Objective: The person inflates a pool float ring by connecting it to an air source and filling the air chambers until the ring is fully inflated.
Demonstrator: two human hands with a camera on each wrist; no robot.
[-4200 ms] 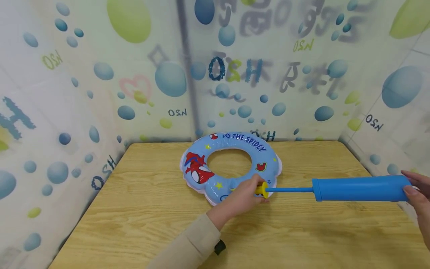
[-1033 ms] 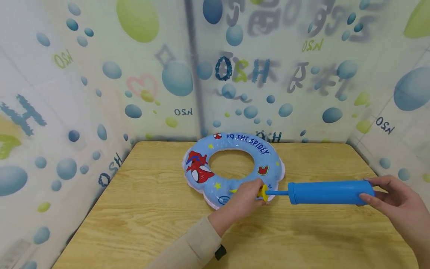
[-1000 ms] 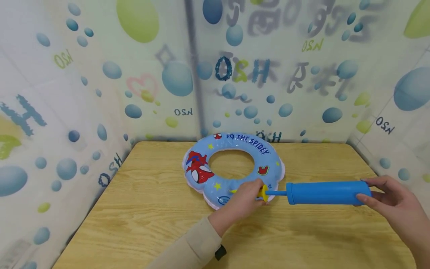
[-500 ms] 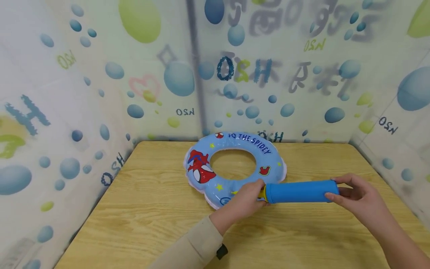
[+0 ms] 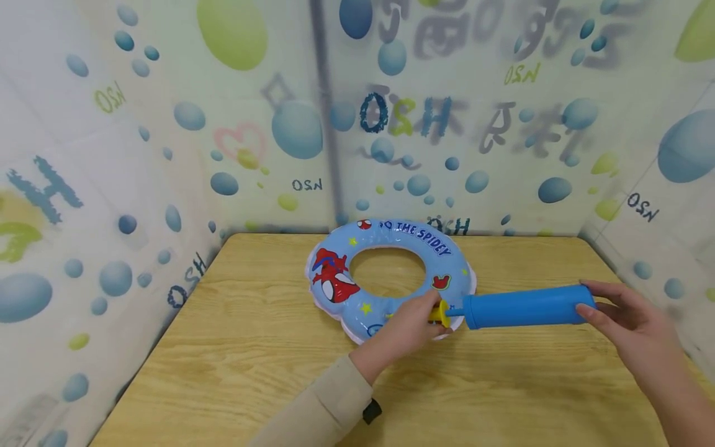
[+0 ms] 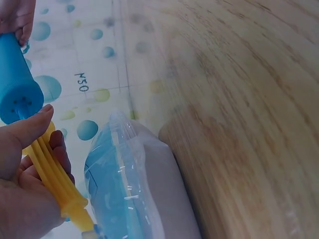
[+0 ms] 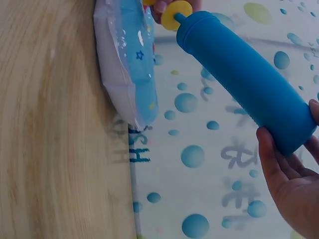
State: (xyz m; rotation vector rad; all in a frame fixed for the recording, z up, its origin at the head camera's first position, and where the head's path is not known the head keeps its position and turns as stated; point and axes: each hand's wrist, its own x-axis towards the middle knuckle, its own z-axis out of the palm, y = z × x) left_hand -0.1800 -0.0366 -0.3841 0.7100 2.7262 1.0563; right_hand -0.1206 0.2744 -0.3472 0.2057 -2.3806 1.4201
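Observation:
A blue swim ring (image 5: 329, 239) with a red cartoon figure lies on the table, looking puffed up. My left hand (image 5: 402, 332) grips the yellow handle (image 6: 52, 172) of a hand pump just over the ring's near side. In the left wrist view, the handle's tapered tip meets a small clear and blue piece (image 6: 92, 233) beside the ring. The pump's blue barrel (image 5: 525, 307) points right, with a short length of blue rod showing by the yellow flange (image 5: 445, 313). My right hand (image 5: 637, 323) holds the barrel's far end between thumb and fingers.
The wooden table (image 5: 234, 360) runs up to a printed curtain (image 5: 480, 143) with bubble patterns at the back and sides. A small black object (image 5: 371, 410) shows beside the left sleeve (image 5: 318, 403).
The barrel slid left along the rod until it met the yellow flange half a second ago. Now my right hand has drawn it back a little to the right. My left hand stays in place.

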